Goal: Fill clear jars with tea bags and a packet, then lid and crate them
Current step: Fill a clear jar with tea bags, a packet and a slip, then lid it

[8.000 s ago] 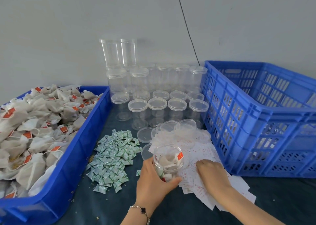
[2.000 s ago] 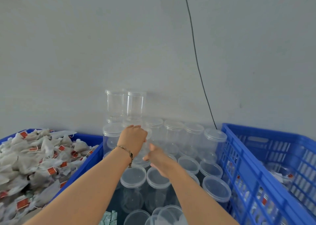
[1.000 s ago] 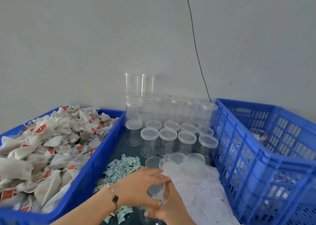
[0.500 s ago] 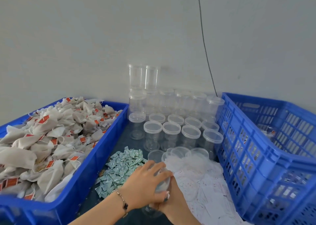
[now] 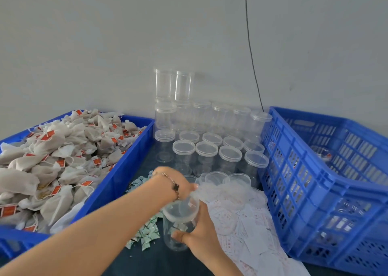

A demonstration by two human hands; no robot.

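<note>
Both hands work one empty jar [image 5: 180, 223]: right hand [image 5: 201, 237] grips its body steady while left hand [image 5: 178, 184] pinches the lid [image 5: 190, 194] off

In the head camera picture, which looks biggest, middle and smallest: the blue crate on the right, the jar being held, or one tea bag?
1. Blue crate
2. Held jar
3. One tea bag; closeness makes this unsure.

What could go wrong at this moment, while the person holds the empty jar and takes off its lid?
The jar is clear and smooth, held by the right hand alone; it may slip. The left hand holds the lid near the loose lids; its forearm is over the packets and may scatter them.
</note>
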